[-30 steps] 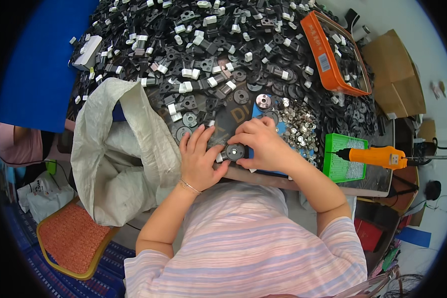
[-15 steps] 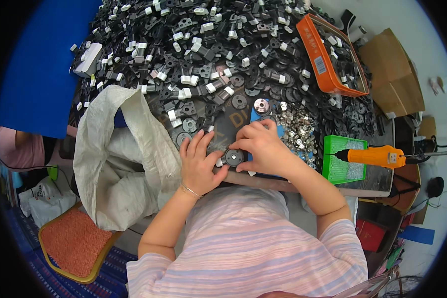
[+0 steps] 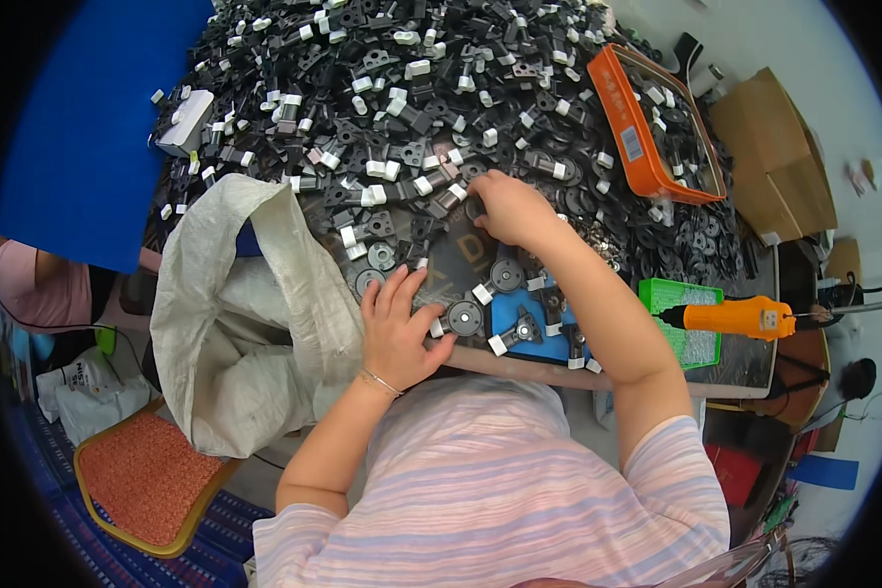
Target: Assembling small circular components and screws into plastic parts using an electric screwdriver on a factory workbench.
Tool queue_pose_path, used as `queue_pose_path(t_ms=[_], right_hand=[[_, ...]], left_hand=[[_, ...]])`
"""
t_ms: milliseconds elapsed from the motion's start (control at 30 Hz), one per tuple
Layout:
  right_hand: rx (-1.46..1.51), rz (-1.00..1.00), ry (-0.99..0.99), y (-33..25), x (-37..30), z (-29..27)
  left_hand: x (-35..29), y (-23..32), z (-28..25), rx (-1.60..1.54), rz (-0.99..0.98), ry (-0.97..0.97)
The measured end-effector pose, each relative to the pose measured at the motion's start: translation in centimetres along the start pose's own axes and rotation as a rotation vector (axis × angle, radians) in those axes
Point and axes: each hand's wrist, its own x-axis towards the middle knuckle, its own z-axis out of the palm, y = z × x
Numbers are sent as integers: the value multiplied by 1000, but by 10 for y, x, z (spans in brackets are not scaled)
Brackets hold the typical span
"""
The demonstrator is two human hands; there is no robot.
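My left hand point(image 3: 399, 328) rests on the table's front part, its thumb and forefinger closed about the white tip of a black round-headed part point(image 3: 464, 317). Farther off, my right hand point(image 3: 515, 209) reaches to the edge of the heap, fingers curled round a black disc that they partly hide. Between the hands lies another black part with a round head point(image 3: 507, 275). On a blue mat point(image 3: 505, 312) near the table edge sit several black brackets with white tips, one of them a three-cornered bracket point(image 3: 525, 328).
A big heap of black and white parts point(image 3: 363, 88) covers the back. At right are an orange box point(image 3: 629, 137), a green tray point(image 3: 701, 351) and an orange electric screwdriver point(image 3: 735, 318). Small metal pieces point(image 3: 598, 240) lie behind my right forearm. A white woven sack point(image 3: 196, 343) stands left.
My right hand has left the round-headed part and moved away from me to the disc by the heap, uncovering the parts on the blue mat. My left hand has hardly moved.
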Motion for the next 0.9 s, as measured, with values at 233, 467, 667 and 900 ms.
queue_pose_path(t_ms=[233, 467, 667, 900], right_hand=[[18, 60, -168, 1, 16, -7], [-80, 12, -107, 1, 20, -1], [-17, 5, -62, 3, 8, -9], [154, -198, 200, 14, -68, -23]], left_hand=[[1, 0, -1, 12, 8, 4], [1, -1, 2, 27, 26, 23], [1, 1, 3, 38, 28, 23], [-1, -1, 4, 53, 28, 17]])
